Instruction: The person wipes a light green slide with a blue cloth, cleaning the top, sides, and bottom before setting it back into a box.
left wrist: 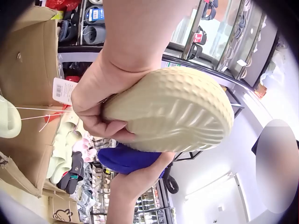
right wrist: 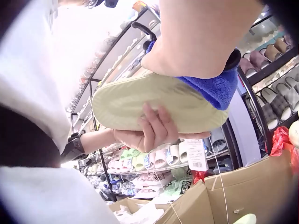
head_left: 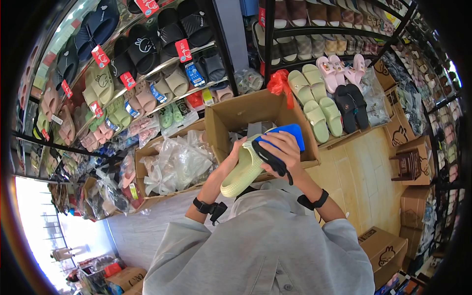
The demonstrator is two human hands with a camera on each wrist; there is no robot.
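Note:
A pale green slipper (head_left: pixel 237 178) is gripped in my left hand (head_left: pixel 236 151), above an open cardboard box. Its ridged sole (left wrist: pixel 182 112) fills the middle of the left wrist view, with that hand's fingers curled round its edge. My right hand (head_left: pixel 284 151) holds a blue plush pad (head_left: pixel 294 133) with a black strap (head_left: pixel 268 158) against the slipper's upper side. The pad's fuzzy face (right wrist: pixel 217 88) overlaps the slipper in the right wrist view. A white tag (right wrist: pixel 197 155) hangs from the slipper, and thin white strings run toward a second pale green slipper (left wrist: pixel 8 119).
The open cardboard box (head_left: pixel 221 115) stands directly ahead, with a red plastic bag (head_left: pixel 280 84) at its rim. Bagged goods (head_left: pixel 179 160) fill a box to the left. Several slippers (head_left: pixel 314 101) lie at the right. Slipper racks (head_left: pixel 147 64) rise ahead and on both sides.

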